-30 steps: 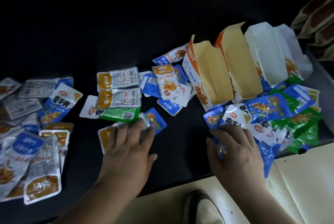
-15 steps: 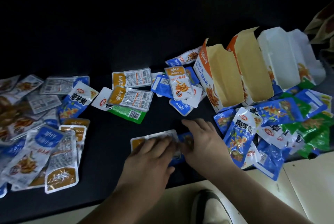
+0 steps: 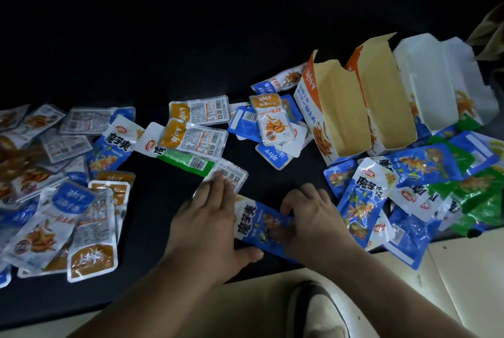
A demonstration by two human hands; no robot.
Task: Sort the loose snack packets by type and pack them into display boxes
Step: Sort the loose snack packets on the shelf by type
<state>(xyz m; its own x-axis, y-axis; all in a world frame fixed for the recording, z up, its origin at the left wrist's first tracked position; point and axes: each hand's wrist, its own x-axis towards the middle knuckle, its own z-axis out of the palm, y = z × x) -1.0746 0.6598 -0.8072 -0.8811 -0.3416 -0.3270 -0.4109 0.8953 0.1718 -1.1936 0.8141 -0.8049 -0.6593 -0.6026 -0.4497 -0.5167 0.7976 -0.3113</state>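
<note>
A blue snack packet (image 3: 255, 224) lies near the black table's front edge, between my hands. My right hand (image 3: 313, 223) has its fingers curled over the packet's right end. My left hand (image 3: 208, 224) lies flat with straight fingers, its fingertips on a silver packet (image 3: 231, 175) and its thumb along the blue packet's lower edge. Three opened display boxes stand at the back right: an orange-and-blue one (image 3: 331, 116), a second brown-lined one (image 3: 384, 97) and a white one (image 3: 433, 84). No packets show inside them.
Blue and green packets (image 3: 425, 187) are heaped right of my right hand, below the boxes. Orange, silver and blue packets (image 3: 54, 187) cover the table's left side, with a smaller cluster (image 3: 270, 124) mid-table. A shoe (image 3: 319, 310) and pale floor show below the table edge.
My right hand left the right-hand heap and came to the table's middle front with the blue packet. My left hand slid right to meet it, still pressing the silver packet.
</note>
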